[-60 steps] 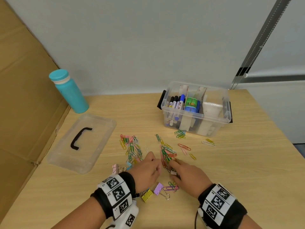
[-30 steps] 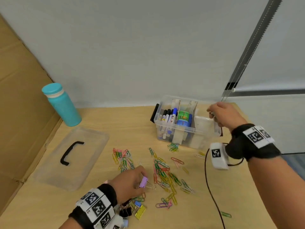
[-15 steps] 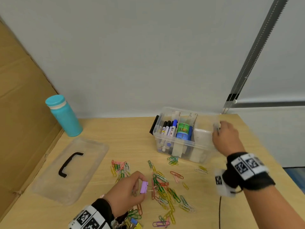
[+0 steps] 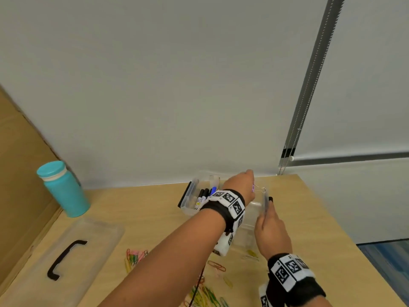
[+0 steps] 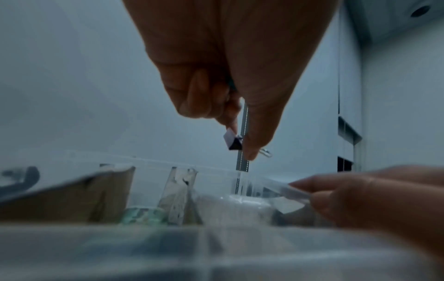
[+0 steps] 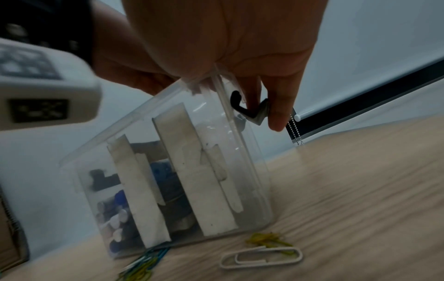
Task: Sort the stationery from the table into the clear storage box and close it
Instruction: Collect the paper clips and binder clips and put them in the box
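Note:
The clear storage box (image 4: 190, 201) stands at the back of the table with markers (image 4: 203, 195) in its left compartment. My left hand (image 4: 241, 185) hovers over the box's right part and pinches a purple binder clip (image 4: 257, 189) between thumb and fingers. The left wrist view shows the same clip (image 5: 231, 141) hanging above the box rim (image 5: 168, 163). My right hand (image 4: 266, 209) grips the box's right end. In the right wrist view its fingers (image 6: 276, 114) curl round the rim and the black latch (image 6: 247, 110). My left forearm hides the middle of the box.
The clear lid (image 4: 93, 231) with a black handle (image 4: 64, 258) lies at the left, in front of a teal bottle (image 4: 64, 191). Coloured paper clips (image 4: 135, 256) are scattered at the front. A white paper clip (image 6: 261, 256) lies by the box. A cardboard panel (image 4: 20, 173) borders the left side.
My left hand has lifted the purple binder clip from the pile of clips and carried it over the box. The right hand stays at the box's right end, gripping it.

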The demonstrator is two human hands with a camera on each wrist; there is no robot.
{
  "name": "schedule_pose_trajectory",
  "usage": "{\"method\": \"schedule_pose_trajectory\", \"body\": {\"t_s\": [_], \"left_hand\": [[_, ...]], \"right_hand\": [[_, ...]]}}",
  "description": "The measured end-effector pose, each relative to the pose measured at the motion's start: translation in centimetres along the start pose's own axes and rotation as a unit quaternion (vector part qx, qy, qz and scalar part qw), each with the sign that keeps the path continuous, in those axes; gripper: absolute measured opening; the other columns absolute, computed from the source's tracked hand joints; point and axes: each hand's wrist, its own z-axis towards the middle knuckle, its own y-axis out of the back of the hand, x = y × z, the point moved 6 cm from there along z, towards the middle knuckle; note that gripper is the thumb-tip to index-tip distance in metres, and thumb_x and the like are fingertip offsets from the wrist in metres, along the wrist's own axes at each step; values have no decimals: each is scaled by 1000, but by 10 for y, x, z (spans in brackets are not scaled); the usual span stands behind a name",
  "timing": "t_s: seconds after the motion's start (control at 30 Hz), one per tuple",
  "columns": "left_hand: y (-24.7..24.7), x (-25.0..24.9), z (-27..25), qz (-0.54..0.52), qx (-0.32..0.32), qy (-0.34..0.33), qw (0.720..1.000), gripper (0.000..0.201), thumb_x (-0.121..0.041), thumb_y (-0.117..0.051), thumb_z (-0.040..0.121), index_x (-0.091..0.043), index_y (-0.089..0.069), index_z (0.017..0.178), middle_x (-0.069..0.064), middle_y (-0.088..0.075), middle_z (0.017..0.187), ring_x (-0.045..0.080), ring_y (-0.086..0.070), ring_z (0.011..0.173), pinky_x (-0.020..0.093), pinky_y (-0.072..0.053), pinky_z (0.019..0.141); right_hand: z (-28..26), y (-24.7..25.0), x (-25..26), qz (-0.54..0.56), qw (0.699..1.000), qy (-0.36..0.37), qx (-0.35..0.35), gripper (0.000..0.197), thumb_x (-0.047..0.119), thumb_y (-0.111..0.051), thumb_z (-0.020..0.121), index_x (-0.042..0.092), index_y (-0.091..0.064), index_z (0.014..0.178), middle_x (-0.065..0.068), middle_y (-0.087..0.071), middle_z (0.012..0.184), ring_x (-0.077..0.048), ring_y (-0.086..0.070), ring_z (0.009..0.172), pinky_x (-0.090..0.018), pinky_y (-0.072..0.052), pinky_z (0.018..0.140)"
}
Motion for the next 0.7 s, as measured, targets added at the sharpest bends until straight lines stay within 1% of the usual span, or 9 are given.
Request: {"method": "schedule_pose_trajectory", "body": {"t_s": [0.1, 0.2, 0.27, 0.37, 0.43, 0.5, 0.57, 0.63, 0.7], "left_hand": [[-20, 2, 21, 49, 50, 17, 997, 52, -20, -64, 85, -6, -41, 130, 15, -49, 125, 34, -55, 111, 41, -47, 89], [-32, 7, 23, 68, 90, 18, 993, 51, -18, -60, 88, -4, -41, 134, 18, -50, 131, 33, -51, 120, 40, -44, 97], [-28, 8, 13, 29, 70, 8, 997, 50, -12, -56, 89, -8, -42, 137, 15, -50, 134, 30, -50, 121, 39, -44, 100], [-11, 18, -18, -53, -3, -4, 999, 50, -10, -54, 90, -16, -42, 138, 9, -50, 136, 25, -52, 120, 38, -43, 102], [-1, 33, -45, -123, -35, 3, 992, 46, -8, -53, 90, -18, -45, 135, 6, -53, 133, 22, -55, 117, 38, -45, 101], [7, 55, -77, -171, -50, 26, 984, 42, -8, -52, 92, -21, -49, 132, 1, -56, 131, 15, -57, 115, 34, -48, 99], [13, 78, -108, -168, -66, 48, 982, 37, -13, -52, 93, -24, -52, 128, -6, -58, 126, 8, -59, 108, 28, -50, 95], [17, 101, -140, -150, -78, 69, 983, 35, -14, -53, 93, -26, -53, 125, -13, -59, 121, 3, -58, 101, 23, -50, 91], [17, 125, -171, -139, -82, 94, 982, 32, -14, -54, 93, -27, -55, 122, -15, -59, 117, 1, -58, 97, 19, -48, 86]], "right_hand": [[1, -1, 0, -14, 1000, 5, 6, 56, 27, -29, 96, 21, -13, 150, -11, -54, 131, -31, -57, 102, -41, -52, 73], [1, -1, 1, -18, 1000, 9, 16, 57, 25, -28, 97, 21, -10, 150, -8, -50, 136, -30, -55, 104, -40, -51, 75], [0, 0, 2, -19, 1000, 8, 22, 57, 25, -28, 97, 21, -9, 151, -8, -47, 139, -31, -53, 107, -40, -49, 77], [0, 1, 2, -14, 1000, 18, 17, 56, 26, -27, 98, 24, -8, 150, -8, -48, 139, -31, -55, 105, -40, -50, 76], [0, 1, 1, -6, 1000, 20, 15, 55, 25, -27, 97, 24, -10, 150, -9, -48, 138, -32, -55, 103, -40, -50, 77], [1, -1, 0, -1, 1000, 17, 14, 55, 24, -28, 97, 23, -12, 149, -11, -50, 136, -33, -55, 102, -42, -50, 78], [3, -2, -1, 0, 1000, 13, 11, 54, 24, -28, 97, 22, -14, 149, -12, -53, 132, -34, -55, 102, -44, -51, 79], [4, -4, -3, -2, 1000, 9, 14, 54, 24, -28, 97, 20, -15, 149, -13, -52, 133, -36, -54, 104, -43, -50, 80], [4, -4, -4, 0, 1000, 5, 23, 53, 24, -28, 98, 18, -17, 149, -15, -51, 133, -37, -53, 106, -44, -48, 82]]}}
